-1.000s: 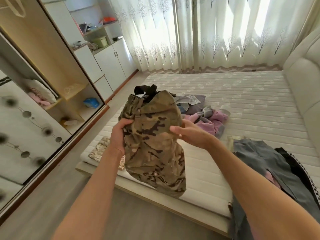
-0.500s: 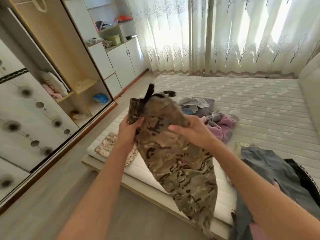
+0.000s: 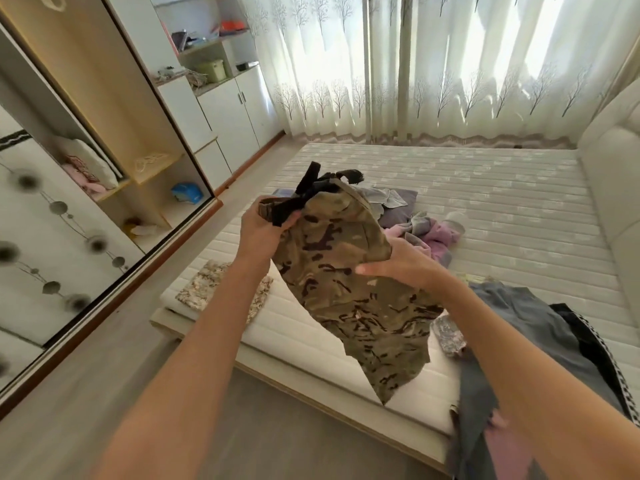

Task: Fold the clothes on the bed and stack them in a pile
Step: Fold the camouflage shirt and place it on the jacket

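I hold camouflage trousers (image 3: 349,282) in the air above the bed's near corner. My left hand (image 3: 263,233) grips the waistband with its black strap at the top left. My right hand (image 3: 401,263) holds the cloth lower on the right side, thumb in front and fingers behind. The legs hang down and to the right over the mattress edge. A folded patterned garment (image 3: 207,287) lies flat on the mattress under my left forearm. Grey and pink clothes (image 3: 426,230) lie loose in the middle of the bed. Grey and black garments (image 3: 540,327) are heaped at the right.
The white quilted mattress (image 3: 485,202) has a padded headboard (image 3: 613,161) on the right. An open wardrobe with shelves (image 3: 114,157) and a mirrored sliding door (image 3: 45,254) stand on the left. White cabinets (image 3: 239,112) and curtains (image 3: 433,64) are at the back.
The bunched trousers have unrolled and now hang long to the lower right. My left hand has shifted up to the waistband and strap. My view has turned slightly.
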